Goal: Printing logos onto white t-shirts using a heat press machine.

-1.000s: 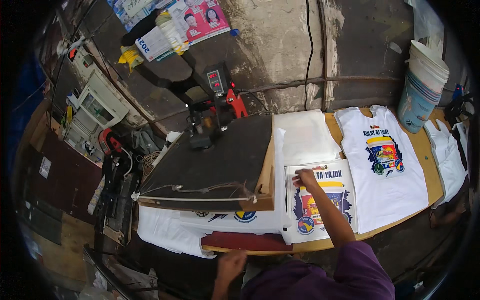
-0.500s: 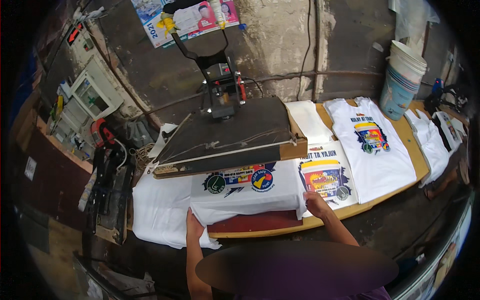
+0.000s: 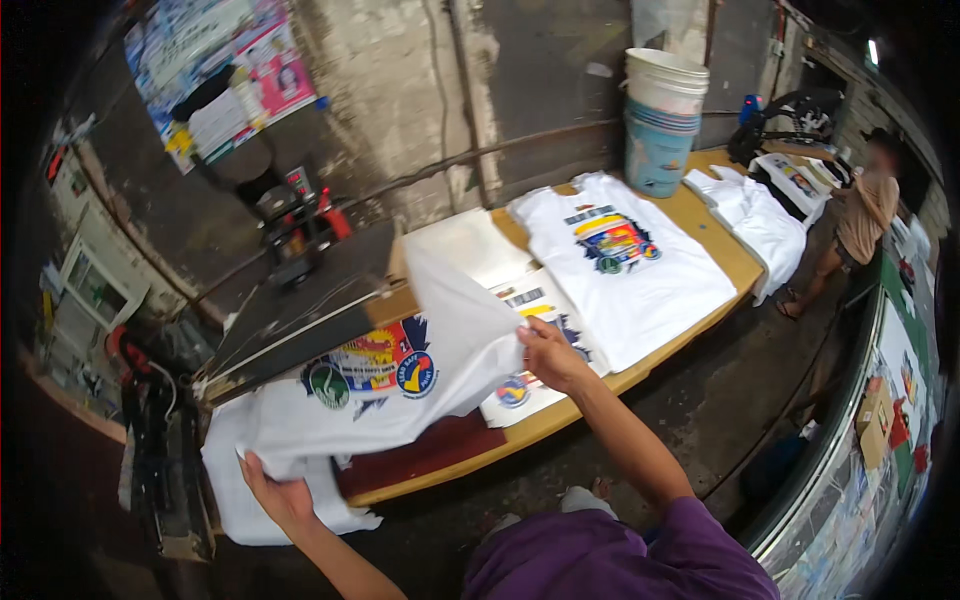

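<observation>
I hold a white shirt (image 3: pixel 460 360) with a colourful printed design, lifted off the red pad (image 3: pixel 420 460) in front of the heat press (image 3: pixel 300 290). My left hand (image 3: pixel 280 490) grips its lower left edge, and my right hand (image 3: pixel 545 355) grips its raised right side. Beside it on the yellow-edged table (image 3: pixel 730 260) lie a stack of printed transfer sheets (image 3: pixel 510 405), white sheets (image 3: pixel 460 240) and a flat printed white shirt (image 3: pixel 670 300).
Stacked buckets (image 3: pixel 660 130) stand at the back right, near folded white shirts (image 3: pixel 750 225). A person (image 3: pixel 860 220) stands at the far right. A second machine (image 3: pixel 155 440) is at the left, and another worktable (image 3: pixel 890 420) runs along the right.
Since a second ago both hands have taken hold of the shirt and pulled it up and out from under the press top. The view has swung right, bringing the person into sight.
</observation>
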Demonstrator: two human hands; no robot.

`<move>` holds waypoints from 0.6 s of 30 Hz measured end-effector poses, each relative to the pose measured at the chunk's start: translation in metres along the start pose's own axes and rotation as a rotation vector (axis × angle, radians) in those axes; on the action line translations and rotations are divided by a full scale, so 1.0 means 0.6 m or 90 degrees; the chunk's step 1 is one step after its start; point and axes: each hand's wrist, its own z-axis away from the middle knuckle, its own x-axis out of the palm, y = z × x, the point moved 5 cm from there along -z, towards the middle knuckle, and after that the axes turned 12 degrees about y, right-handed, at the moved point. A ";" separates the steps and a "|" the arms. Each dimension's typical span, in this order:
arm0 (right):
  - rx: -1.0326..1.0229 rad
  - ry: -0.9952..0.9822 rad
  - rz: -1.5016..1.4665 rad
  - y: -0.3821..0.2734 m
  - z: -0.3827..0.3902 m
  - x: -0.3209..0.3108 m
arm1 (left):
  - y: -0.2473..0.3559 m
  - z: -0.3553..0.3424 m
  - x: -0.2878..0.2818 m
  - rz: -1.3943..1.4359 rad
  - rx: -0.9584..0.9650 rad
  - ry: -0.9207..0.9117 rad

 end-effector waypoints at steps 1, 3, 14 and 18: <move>-0.045 -0.007 -0.022 -0.038 0.004 -0.047 | -0.021 0.024 0.001 0.004 -0.004 -0.006; -0.174 -0.008 -0.067 -0.153 0.052 -0.170 | -0.063 0.080 0.019 -0.079 -0.009 -0.063; -0.619 0.260 0.091 -0.605 0.342 -0.416 | -0.303 0.283 0.327 -0.027 -0.147 -0.259; -0.727 0.365 0.157 -0.658 0.340 -0.407 | -0.344 0.263 0.335 0.095 -0.245 -0.127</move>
